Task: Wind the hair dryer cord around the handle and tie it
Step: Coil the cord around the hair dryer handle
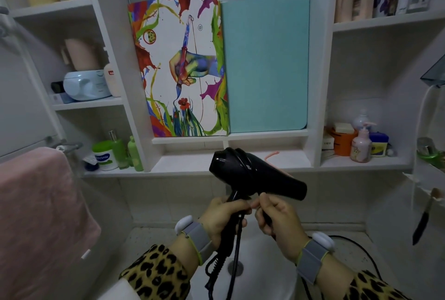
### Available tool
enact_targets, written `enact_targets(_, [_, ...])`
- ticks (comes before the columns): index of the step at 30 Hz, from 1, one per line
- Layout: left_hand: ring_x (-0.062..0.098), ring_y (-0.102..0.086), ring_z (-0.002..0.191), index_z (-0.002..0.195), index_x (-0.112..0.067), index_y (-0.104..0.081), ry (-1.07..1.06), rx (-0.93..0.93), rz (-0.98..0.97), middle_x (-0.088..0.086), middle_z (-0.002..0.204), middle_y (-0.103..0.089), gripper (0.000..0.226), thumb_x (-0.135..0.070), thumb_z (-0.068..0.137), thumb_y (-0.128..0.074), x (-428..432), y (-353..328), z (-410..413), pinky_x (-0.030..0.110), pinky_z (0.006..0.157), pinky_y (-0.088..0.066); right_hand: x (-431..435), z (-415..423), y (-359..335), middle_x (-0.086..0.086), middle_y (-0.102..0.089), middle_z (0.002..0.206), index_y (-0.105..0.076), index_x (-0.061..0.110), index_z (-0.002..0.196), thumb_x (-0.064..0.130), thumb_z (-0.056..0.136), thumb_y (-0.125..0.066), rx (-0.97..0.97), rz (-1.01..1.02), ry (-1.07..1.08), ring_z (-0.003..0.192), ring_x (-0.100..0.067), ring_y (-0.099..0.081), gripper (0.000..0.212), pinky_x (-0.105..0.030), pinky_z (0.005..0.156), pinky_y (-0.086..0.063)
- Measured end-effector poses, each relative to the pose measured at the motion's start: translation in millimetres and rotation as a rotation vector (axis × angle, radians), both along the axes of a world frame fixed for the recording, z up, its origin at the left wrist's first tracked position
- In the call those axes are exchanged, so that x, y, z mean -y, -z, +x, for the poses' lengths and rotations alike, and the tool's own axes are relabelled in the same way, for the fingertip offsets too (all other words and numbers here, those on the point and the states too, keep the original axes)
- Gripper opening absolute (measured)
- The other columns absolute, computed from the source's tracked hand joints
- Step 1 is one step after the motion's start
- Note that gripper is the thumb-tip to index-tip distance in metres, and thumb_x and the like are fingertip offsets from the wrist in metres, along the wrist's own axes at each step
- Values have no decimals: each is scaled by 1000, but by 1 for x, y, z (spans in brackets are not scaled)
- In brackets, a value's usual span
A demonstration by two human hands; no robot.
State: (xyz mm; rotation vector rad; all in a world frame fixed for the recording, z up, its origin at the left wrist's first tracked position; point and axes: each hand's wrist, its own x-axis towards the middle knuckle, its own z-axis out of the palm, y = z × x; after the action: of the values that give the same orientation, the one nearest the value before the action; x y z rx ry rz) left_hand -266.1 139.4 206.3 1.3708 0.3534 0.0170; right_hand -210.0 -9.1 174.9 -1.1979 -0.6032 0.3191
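A black hair dryer [255,174] is held up over the white sink, barrel pointing right. My left hand [220,220] is wrapped around its handle, which it mostly hides. Its black cord [237,254] hangs down from the handle base in strands toward the basin, and another stretch runs along the counter at the right [361,249]. My right hand [279,220] is closed on a piece of the cord just right of the handle, fingertips touching those of the left hand.
The white sink basin [265,273] with its drain lies directly below. A pink towel [41,215] hangs at the left. Shelves of bottles and jars [113,155] flank a colourful painted board [183,63] and teal panel [265,61]. A dark tool [421,222] hangs at right.
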Motion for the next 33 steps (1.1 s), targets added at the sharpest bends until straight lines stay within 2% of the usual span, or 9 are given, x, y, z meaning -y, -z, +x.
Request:
enact_targets(6, [11,-47,43,84,-10,-63,254,32,-91,4,70,-57,16,-16,72,-73,-21,-4,-10,18,41,-34,13,7,18,1,-44,53,-74,9,82,45,85,-57,-56,-273,-238,43,-10,-31,40,-22,44,-22])
enact_targets(11, [13,-46,36,93,-4,-52,533,9,-116,6,58,-53,28,-5,69,-65,-51,-14,-20,16,39,-35,24,31,13,-3,-52,62,-73,-4,86,16,93,-60,46,-552,-104,52,-8,-44,25,-18,49,-35])
enact_targets(14, [15,-52,38,76,-3,-61,711,-25,159,8,57,-59,8,-2,71,-68,-67,-31,-24,20,41,-42,27,42,-10,16,-56,45,-67,26,45,2,87,-64,284,-671,-57,43,6,-46,49,-13,47,-38])
enact_targets(16, [15,-56,43,71,-13,-68,770,-54,440,7,62,-64,8,-9,73,-74,-72,-44,-24,24,47,-46,28,49,-27,17,-47,37,-55,32,37,7,84,-68,480,-724,-52,38,6,-40,54,-10,46,-33])
enact_targets(18, [20,-58,49,90,-22,-70,758,-86,623,11,70,-67,21,-12,74,-79,-74,-49,-22,26,50,-49,27,56,-39,17,-49,38,-55,37,39,19,81,-71,645,-803,3,37,4,-41,49,-9,44,-31])
enact_targets(20, [29,-58,58,119,-23,-57,710,-118,699,23,79,-67,54,-11,73,-82,-76,-48,-19,28,50,-51,24,60,-48,18,-52,41,-56,39,41,29,77,-72,777,-870,106,40,3,-46,41,-10,43,-31])
enact_targets(24, [24,-60,54,126,-22,-51,625,-107,696,18,79,-69,64,-14,72,-83,-76,-36,-18,29,53,-53,16,55,-59,11,-58,48,-70,20,58,30,76,-68,909,-906,259,48,-3,-53,20,-20,51,-39])
enact_targets(28, [26,-60,59,119,-13,-60,511,-26,548,19,81,-65,51,-8,73,-81,-71,-18,-19,28,52,-53,16,47,-68,3,-73,71,-78,17,75,36,78,-67,834,-985,301,64,-14,-64,22,-27,61,-52])
enact_targets(33, [33,-58,67,110,-13,-65,324,2,509,21,83,-64,47,-8,67,-83,-69,3,-18,32,55,-52,21,54,-87,-3,-75,68,-77,15,68,23,73,-72,466,-914,256,51,-8,-62,11,-22,59,-52])
